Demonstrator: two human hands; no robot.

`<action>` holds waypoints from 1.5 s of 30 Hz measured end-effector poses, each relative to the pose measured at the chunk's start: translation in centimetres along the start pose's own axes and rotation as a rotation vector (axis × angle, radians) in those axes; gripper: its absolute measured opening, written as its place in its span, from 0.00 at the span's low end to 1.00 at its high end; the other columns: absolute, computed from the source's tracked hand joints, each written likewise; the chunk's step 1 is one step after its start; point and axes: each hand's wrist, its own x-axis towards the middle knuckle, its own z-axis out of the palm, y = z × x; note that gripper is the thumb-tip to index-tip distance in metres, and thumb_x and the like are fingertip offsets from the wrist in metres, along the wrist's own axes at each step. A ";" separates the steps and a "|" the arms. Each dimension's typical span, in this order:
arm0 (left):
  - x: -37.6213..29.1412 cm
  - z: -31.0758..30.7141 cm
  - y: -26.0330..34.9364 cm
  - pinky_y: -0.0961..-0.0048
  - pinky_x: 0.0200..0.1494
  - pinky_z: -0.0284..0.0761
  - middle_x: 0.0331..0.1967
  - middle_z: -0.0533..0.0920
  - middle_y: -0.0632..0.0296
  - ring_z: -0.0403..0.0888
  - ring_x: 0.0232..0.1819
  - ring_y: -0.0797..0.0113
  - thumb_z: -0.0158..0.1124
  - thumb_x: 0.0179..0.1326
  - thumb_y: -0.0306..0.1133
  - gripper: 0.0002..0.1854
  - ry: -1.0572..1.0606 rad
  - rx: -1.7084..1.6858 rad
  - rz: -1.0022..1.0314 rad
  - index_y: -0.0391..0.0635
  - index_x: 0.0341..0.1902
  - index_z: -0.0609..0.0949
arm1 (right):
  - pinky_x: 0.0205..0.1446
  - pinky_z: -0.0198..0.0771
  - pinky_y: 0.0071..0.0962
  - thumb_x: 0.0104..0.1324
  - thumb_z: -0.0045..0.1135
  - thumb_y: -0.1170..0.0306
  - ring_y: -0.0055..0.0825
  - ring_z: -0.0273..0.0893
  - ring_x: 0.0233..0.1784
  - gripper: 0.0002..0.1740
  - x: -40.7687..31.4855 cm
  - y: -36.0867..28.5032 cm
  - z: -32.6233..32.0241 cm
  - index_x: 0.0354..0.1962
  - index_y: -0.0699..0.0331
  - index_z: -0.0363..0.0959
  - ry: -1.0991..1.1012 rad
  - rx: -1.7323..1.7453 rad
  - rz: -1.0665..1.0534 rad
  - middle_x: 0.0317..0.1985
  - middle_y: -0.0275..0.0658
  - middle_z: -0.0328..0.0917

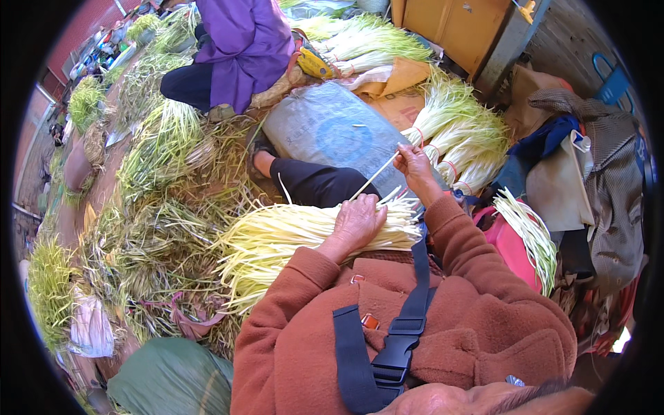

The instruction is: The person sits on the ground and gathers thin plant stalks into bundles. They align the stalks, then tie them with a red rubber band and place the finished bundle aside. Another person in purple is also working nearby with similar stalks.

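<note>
A thick bundle of pale yellow blanched chive stalks [280, 228] lies across my lap. My left hand [358, 223] grips it from above near the white cut ends, fingers curled over the stalks. My right hand [413, 163] is raised just beyond, pinching the tip of one thin white stalk [379, 175] between thumb and fingers. That stalk slants down towards my left hand, where its lower end is hidden. Under my right hand lies a stuffed grey-blue woven sack [332, 135], with a small bit of stalk on top.
Tied chive bundles [456, 135] lie beyond the sack on the right. Loose chives [526, 236] hang over a pink plastic container [511, 244]. A person in purple [249, 46] sits ahead. Leafy trimmings [171, 244] cover the ground at left, near a green sack [171, 378].
</note>
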 end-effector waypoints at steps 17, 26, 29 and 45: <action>1.0 1.3 -4.0 0.51 0.50 0.74 0.52 0.79 0.47 0.77 0.52 0.46 0.54 0.61 0.43 0.20 -0.185 -0.199 0.120 0.44 0.52 0.78 | 0.45 0.68 0.48 0.69 0.45 0.51 0.52 0.77 0.41 0.24 -14.6 -2.7 7.4 0.38 0.66 0.73 -0.503 -1.449 -0.568 0.35 0.52 0.79; 2.8 -1.6 -5.6 0.68 0.47 0.74 0.35 0.80 0.59 0.80 0.44 0.66 0.69 0.55 0.31 0.11 -0.154 -0.554 -0.297 0.41 0.39 0.79 | 0.47 0.65 0.47 0.69 0.45 0.49 0.50 0.77 0.41 0.28 -16.2 -1.3 5.3 0.48 0.69 0.69 -0.531 -1.693 -0.574 0.37 0.53 0.79; 3.0 -2.1 -5.2 0.63 0.44 0.75 0.34 0.78 0.58 0.80 0.39 0.58 0.72 0.50 0.36 0.14 -0.117 -0.073 -0.125 0.43 0.36 0.78 | 0.46 0.64 0.45 0.69 0.46 0.52 0.47 0.76 0.39 0.23 -16.5 -1.2 4.8 0.42 0.66 0.71 -0.558 -1.680 -0.643 0.33 0.49 0.78; 0.6 -2.4 -6.4 0.62 0.30 0.75 0.22 0.83 0.57 0.84 0.28 0.56 0.62 0.62 0.34 0.10 0.019 -0.338 -0.336 0.44 0.32 0.72 | 0.49 0.65 0.41 0.63 0.56 0.56 0.41 0.74 0.34 0.16 -17.2 -0.6 2.1 0.34 0.62 0.71 -0.603 -1.372 -0.991 0.27 0.41 0.74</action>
